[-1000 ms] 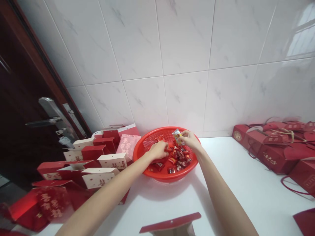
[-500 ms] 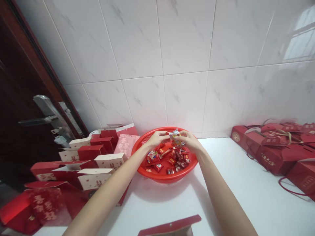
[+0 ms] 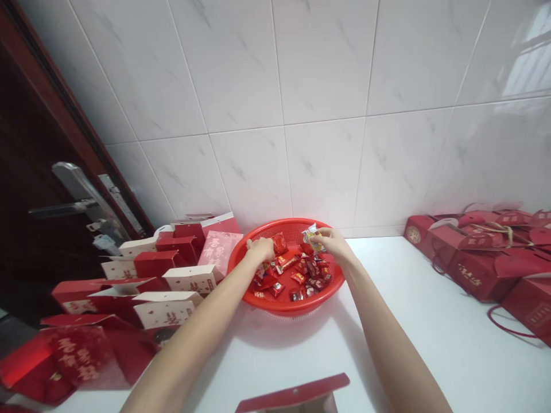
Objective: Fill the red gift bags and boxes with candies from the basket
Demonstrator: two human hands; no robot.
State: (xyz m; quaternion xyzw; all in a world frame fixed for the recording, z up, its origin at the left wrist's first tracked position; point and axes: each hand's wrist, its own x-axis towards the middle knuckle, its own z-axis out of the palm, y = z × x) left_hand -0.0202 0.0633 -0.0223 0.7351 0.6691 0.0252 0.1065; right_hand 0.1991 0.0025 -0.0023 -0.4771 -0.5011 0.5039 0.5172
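Note:
My right hand (image 3: 334,243) pinches a small silver-and-yellow wrapped snack (image 3: 312,237) over the right side of a red plastic basket (image 3: 289,310). At the basket's left side, my left hand (image 3: 260,251) reaches down with its fingers curled. Its fingertips are mostly hidden, so what they hold, if anything, does not show. A red packet (image 3: 279,243) lies just right of it. Several red-wrapped sweets (image 3: 298,277) are scattered on the basket's bottom.
Open red and cream gift boxes (image 3: 157,264) crowd the left, before a dark door (image 3: 38,172). Closed red boxes with cord handles (image 3: 477,269) stand at the right. An open box flap (image 3: 297,392) shows at the near edge of the white table (image 3: 387,310). Tiled wall (image 3: 322,166) behind.
My left hand has let go of the silver-and-yellow snack and moved left and down into the basket. The right hand keeps the snack, slightly farther right.

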